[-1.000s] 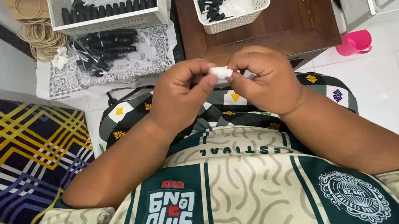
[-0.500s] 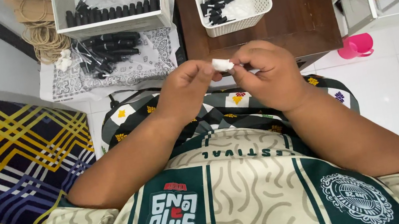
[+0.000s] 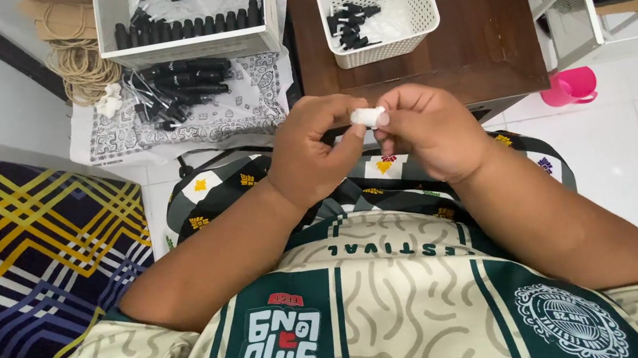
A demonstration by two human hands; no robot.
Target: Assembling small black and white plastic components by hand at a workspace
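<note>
Hardly shifted, left hand (image 3: 315, 153) and right hand (image 3: 424, 132) pinch small white piece (image 3: 368, 117) near table edge (image 3: 424, 80), floor open rightward.

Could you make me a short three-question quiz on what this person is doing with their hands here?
1. True or false: both hands hold the small white piece.
2. What holds the black parts on the wooden table? A) white basket B) pink cup C) paper bag
3. What colour are the pieces lying on the patterned cloth?

Key:
1. True: the left hand and right hand pinch it together.
2. A, the white basket.
3. Black.
</note>
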